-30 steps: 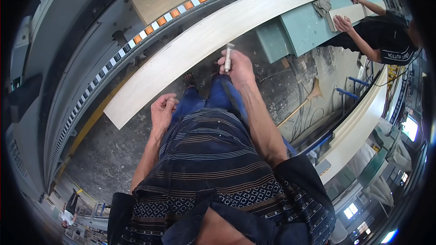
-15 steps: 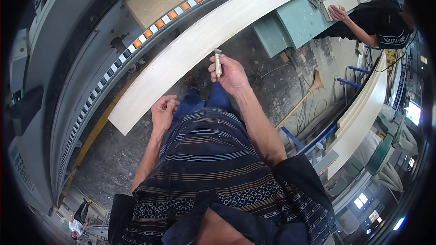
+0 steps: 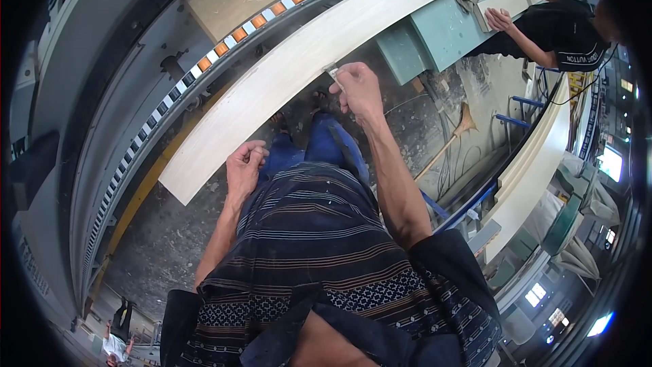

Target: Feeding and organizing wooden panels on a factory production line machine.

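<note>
A long pale wooden board stretches diagonally in front of me, from the lower left to the upper right. My right hand is closed around a small hand scraper with a light handle. The scraper's flat metal end sits at the board's near edge; whether it touches the wood is hard to see. Lower down, my left hand is held near the board's left end, thumb and fingers curled together. Anything inside those fingers is too small or hidden to make out.
Beyond the board runs a machine rail with orange and white blocks. A green worktable supports the board's far end. There, a co-worker's hand is over a shorter board. A broom and stacked planks are at right.
My right hand has turned over and moved slightly up and right, bringing the scraper from upright to slanted at the board's edge. My left hand has hardly moved.
</note>
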Demonstrator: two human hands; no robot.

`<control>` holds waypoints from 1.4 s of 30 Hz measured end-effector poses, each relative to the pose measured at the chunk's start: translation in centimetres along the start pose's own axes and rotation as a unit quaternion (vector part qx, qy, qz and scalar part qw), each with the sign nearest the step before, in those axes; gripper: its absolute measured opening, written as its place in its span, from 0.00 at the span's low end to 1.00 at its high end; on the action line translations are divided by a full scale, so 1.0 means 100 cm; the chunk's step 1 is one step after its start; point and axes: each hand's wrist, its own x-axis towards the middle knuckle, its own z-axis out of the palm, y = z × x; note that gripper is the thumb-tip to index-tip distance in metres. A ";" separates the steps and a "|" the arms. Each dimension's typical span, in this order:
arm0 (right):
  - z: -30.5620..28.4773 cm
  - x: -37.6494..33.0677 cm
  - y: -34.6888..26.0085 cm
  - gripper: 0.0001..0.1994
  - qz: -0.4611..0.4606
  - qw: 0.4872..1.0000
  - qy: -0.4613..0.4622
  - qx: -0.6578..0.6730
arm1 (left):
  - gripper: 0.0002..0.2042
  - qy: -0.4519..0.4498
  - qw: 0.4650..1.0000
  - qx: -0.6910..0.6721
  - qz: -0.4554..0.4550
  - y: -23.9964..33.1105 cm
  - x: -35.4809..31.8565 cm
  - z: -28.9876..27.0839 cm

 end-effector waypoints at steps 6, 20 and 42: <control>0.004 -0.010 0.004 0.11 0.006 1.000 -0.014 -0.016 | 0.11 -0.007 1.000 0.008 -0.001 -0.002 0.001 -0.005; -0.009 0.009 0.002 0.08 -0.022 0.999 0.036 0.009 | 0.11 -0.027 0.999 0.022 -0.001 0.001 0.003 -0.006; 0.006 -0.007 0.017 0.09 -0.010 1.000 -0.013 0.000 | 0.11 -0.030 0.999 0.023 0.003 -0.007 -0.001 -0.014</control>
